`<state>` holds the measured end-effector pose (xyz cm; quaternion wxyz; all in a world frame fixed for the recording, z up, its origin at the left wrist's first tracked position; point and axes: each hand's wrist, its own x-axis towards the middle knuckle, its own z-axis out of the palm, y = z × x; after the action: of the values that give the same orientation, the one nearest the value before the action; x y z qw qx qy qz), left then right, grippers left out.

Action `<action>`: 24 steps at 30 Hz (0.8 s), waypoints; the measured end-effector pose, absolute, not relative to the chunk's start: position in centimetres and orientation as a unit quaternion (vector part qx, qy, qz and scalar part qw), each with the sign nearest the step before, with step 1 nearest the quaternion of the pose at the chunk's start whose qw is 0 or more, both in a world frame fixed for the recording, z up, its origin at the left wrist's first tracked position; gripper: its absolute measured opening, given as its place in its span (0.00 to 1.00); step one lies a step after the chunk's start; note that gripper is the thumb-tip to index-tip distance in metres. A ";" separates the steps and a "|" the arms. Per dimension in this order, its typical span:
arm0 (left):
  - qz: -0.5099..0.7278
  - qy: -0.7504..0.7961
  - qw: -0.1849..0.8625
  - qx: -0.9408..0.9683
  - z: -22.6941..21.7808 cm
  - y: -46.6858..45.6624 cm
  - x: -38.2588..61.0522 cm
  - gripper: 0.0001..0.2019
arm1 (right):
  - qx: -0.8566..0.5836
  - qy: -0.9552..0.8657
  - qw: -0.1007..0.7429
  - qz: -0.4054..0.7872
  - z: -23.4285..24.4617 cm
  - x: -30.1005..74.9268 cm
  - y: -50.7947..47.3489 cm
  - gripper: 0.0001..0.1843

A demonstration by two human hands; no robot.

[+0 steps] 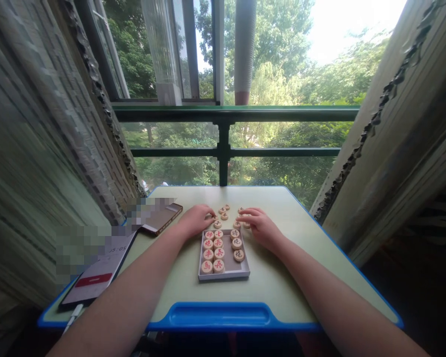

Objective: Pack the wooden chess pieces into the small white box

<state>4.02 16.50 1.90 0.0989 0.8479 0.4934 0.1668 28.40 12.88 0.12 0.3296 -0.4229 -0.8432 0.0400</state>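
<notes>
An open shallow box (228,274) of round wooden Chinese chess pieces lies on the table between my forearms. Two columns of red-marked pieces (219,253) fill its left side. Down its right side run dark-marked pieces (238,255), with bare box floor between. My left hand (196,218) is beyond the box's left corner, its fingers curled in at a chess piece (214,217). At the far right corner, my right hand (260,225) has its fingers stretched and apart over loose pieces (237,224). More loose pieces (224,216) lie between the hands.
The pale table (282,302) has a blue rim with a moulded pen groove (220,313) at its near edge. A phone or tablet (96,277) with a cable and the brown box lid (165,220) lie left. Beyond stands a green railing (223,114); curtains (379,99) hang on both sides.
</notes>
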 end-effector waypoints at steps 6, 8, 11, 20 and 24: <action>0.163 0.517 0.099 0.835 2.1 16.4 4.1 0.12 | -0.419 -0.839 0.348 0.012 -0.2 28.7 13.3 0.27; 0.178 0.513 0.096 0.834 2.1 16.3 4.2 0.14 | -0.422 -0.835 0.354 0.015 -0.1 28.7 13.3 0.26; 0.205 0.500 0.089 0.837 2.2 16.1 4.2 0.18 | -0.430 -0.825 0.366 0.024 0.2 28.7 13.1 0.23; 0.194 0.478 0.110 0.850 1.6 16.3 4.2 0.15 | -0.497 -0.803 0.327 0.029 0.6 29.0 12.9 0.17; 0.183 0.489 0.132 0.843 1.2 16.8 4.0 0.17 | -0.550 -0.784 0.284 0.042 1.0 29.3 12.7 0.15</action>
<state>4.01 16.82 1.21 0.1317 0.8427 0.4888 0.1833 29.30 12.66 0.96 0.2835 -0.5502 -0.7843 0.0424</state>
